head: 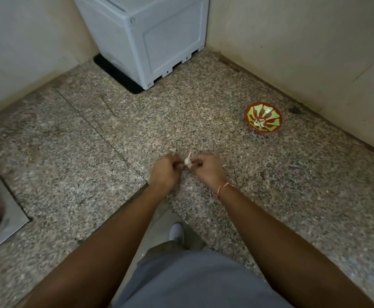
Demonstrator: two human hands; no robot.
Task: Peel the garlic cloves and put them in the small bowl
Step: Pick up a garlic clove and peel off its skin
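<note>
At the bottom of the frame I see my grey shirt and both forearms reaching forward over the speckled stone table (pixel 270 196), with a light shoe (pixel 177 232) on the floor below its edge. Just past the middle of the frame my left hand (pixel 165 172) and right hand (pixel 207 168) are drawn close together, fingers curled inward, and between them they pinch a single garlic clove (pixel 187 160), a pale scrap of skin sticking up from it. I judge I am mid-peel on this clove: skin is partly lifted, not yet off. A red thread band (pixel 224 188) sits on my right wrist. Farther on, toward the right of the frame and well apart from my hands, stands the small bowl (pixel 263 117), red with green pattern, and a few pale pieces that look like peeled cloves lie at its bottom, so part of the job seems done. I cannot see any stock of unpeeled cloves, so how many remain I cannot tell. At the upper middle stands a grey box-like appliance (pixel 159 41) in the corner.
</note>
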